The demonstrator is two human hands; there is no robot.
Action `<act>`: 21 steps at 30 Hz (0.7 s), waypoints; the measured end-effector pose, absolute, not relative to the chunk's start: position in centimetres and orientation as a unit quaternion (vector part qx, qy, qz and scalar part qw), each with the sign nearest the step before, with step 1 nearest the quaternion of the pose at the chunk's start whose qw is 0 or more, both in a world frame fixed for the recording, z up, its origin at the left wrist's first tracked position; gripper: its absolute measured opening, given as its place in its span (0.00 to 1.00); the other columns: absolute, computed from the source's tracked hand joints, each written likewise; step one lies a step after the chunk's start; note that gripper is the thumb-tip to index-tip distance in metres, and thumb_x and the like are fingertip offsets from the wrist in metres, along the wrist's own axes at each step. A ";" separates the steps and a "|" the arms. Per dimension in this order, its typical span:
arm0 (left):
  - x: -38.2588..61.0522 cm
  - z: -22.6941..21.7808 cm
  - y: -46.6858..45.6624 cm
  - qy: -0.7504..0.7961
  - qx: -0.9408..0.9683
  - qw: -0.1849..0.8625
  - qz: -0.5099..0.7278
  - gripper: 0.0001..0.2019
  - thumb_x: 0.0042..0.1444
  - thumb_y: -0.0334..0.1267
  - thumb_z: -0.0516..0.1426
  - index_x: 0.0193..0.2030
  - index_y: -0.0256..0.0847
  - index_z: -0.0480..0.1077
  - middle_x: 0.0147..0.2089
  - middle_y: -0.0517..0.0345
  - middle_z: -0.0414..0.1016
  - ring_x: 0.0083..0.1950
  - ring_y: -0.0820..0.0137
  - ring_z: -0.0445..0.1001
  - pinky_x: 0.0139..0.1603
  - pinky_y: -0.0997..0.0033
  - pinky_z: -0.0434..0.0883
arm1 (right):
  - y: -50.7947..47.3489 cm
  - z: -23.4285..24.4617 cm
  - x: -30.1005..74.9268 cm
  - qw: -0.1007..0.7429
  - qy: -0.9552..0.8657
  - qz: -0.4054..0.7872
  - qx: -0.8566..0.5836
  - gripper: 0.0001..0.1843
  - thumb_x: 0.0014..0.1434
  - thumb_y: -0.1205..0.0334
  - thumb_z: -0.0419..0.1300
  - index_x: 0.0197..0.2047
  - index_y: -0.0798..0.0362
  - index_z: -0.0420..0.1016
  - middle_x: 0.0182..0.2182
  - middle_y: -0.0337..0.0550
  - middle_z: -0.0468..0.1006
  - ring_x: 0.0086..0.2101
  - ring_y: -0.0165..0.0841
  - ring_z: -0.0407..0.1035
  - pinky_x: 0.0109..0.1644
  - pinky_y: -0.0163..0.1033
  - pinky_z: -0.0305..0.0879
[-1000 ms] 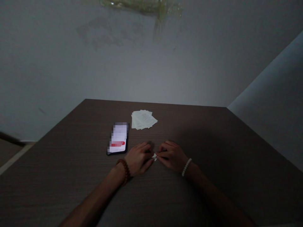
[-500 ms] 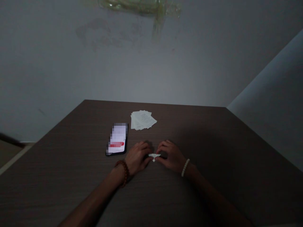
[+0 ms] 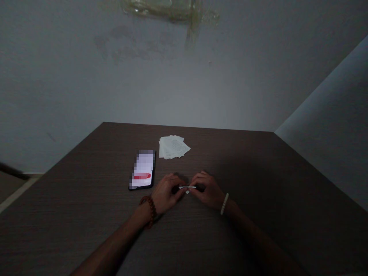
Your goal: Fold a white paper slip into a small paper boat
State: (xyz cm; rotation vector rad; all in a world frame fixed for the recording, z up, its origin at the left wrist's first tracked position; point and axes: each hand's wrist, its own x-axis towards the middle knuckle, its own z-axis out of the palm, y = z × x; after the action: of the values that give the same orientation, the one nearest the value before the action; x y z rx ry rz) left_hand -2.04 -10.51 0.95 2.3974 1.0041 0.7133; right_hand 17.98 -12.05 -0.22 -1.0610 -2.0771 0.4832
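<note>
A small folded piece of white paper (image 3: 188, 187) sits between my two hands, just above or on the table; its lower tip points toward me. My left hand (image 3: 167, 193) pinches its left end between thumb and fingers, a brown bead bracelet on the wrist. At the right end, my right hand (image 3: 208, 190) pinches it the same way, with a pale bead bracelet on that wrist. Fingers partly cover the paper, so its exact fold is hard to make out.
A phone (image 3: 143, 170) with a lit screen lies to the left of my left hand. Beyond my hands is a loose stack of printed paper sheets (image 3: 173, 147). The dark wooden table (image 3: 235, 245) meets a grey wall (image 3: 224, 88) at the back.
The paper's upper edge now looks like a thin straight line, and less of its lower tip shows between my thumbs. My hands have hardly moved.
</note>
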 end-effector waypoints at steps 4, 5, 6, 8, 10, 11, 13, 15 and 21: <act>-2.0 1.4 -10.4 0.375 0.850 0.253 0.270 0.09 0.60 0.36 0.55 0.32 0.39 0.74 0.31 0.57 0.76 0.35 0.68 0.70 0.42 0.66 0.65 | -12.1 -0.3 18.0 0.394 -0.799 0.177 -0.419 0.03 0.55 0.64 0.65 0.30 0.52 0.75 0.30 0.40 0.75 0.33 0.32 0.68 0.40 0.39 0.61; -2.0 1.4 -10.4 0.372 0.849 0.258 0.274 0.08 0.60 0.36 0.55 0.32 0.39 0.74 0.31 0.57 0.77 0.34 0.68 0.70 0.42 0.66 0.65 | -12.1 -0.3 18.0 0.396 -0.798 0.174 -0.420 0.03 0.55 0.64 0.64 0.30 0.52 0.75 0.30 0.40 0.75 0.33 0.32 0.68 0.39 0.39 0.62; -2.0 1.4 -10.4 0.367 0.848 0.261 0.278 0.08 0.59 0.36 0.55 0.32 0.39 0.75 0.31 0.57 0.77 0.34 0.69 0.70 0.41 0.66 0.65 | -12.1 -0.3 18.1 0.397 -0.798 0.172 -0.420 0.03 0.55 0.64 0.64 0.30 0.52 0.75 0.30 0.41 0.75 0.33 0.32 0.68 0.39 0.39 0.62; -2.1 1.4 -10.3 0.360 0.848 0.264 0.285 0.08 0.59 0.36 0.55 0.32 0.39 0.75 0.31 0.56 0.77 0.34 0.68 0.70 0.40 0.67 0.66 | -12.0 -0.4 18.1 0.399 -0.798 0.170 -0.419 0.03 0.55 0.64 0.64 0.30 0.52 0.75 0.30 0.41 0.75 0.33 0.32 0.68 0.39 0.39 0.62; -2.1 1.2 -10.2 0.355 0.849 0.262 0.291 0.08 0.59 0.36 0.56 0.33 0.38 0.76 0.31 0.56 0.77 0.35 0.68 0.70 0.39 0.67 0.66 | -12.0 -0.4 18.1 0.400 -0.798 0.171 -0.417 0.03 0.55 0.64 0.64 0.30 0.52 0.75 0.30 0.41 0.75 0.33 0.32 0.68 0.40 0.40 0.62; -2.1 1.1 -10.2 0.352 0.850 0.260 0.294 0.08 0.59 0.36 0.56 0.32 0.38 0.76 0.31 0.55 0.77 0.35 0.68 0.70 0.39 0.67 0.66 | -12.0 -0.4 18.1 0.400 -0.798 0.172 -0.416 0.03 0.55 0.64 0.64 0.30 0.52 0.75 0.30 0.41 0.75 0.33 0.33 0.68 0.40 0.40 0.62; -2.1 1.0 -10.1 0.347 0.852 0.255 0.297 0.09 0.59 0.35 0.56 0.33 0.38 0.76 0.31 0.55 0.77 0.35 0.67 0.70 0.39 0.67 0.66 | -12.0 -0.4 18.1 0.399 -0.798 0.173 -0.417 0.02 0.55 0.64 0.64 0.31 0.51 0.76 0.31 0.41 0.75 0.34 0.33 0.68 0.40 0.40 0.62; -2.1 0.8 -10.1 0.346 0.854 0.247 0.299 0.09 0.59 0.36 0.55 0.32 0.38 0.76 0.30 0.54 0.76 0.35 0.67 0.69 0.38 0.67 0.66 | -12.0 -0.5 18.0 0.396 -0.799 0.172 -0.417 0.01 0.55 0.64 0.64 0.32 0.51 0.76 0.31 0.42 0.75 0.34 0.33 0.68 0.41 0.41 0.62; -2.0 1.1 -10.4 0.337 0.852 0.249 0.314 0.10 0.60 0.36 0.54 0.31 0.38 0.75 0.28 0.56 0.74 0.33 0.68 0.69 0.36 0.68 0.66 | -12.0 -0.2 17.8 0.390 -0.807 0.163 -0.413 0.02 0.54 0.67 0.64 0.31 0.51 0.75 0.30 0.40 0.75 0.34 0.31 0.69 0.41 0.40 0.63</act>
State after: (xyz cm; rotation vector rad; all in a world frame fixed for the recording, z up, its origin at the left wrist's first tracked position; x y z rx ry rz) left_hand -1.98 -10.41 1.12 2.3203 0.9171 0.8560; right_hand 17.77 -11.98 -0.19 -1.0501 -2.0504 0.4142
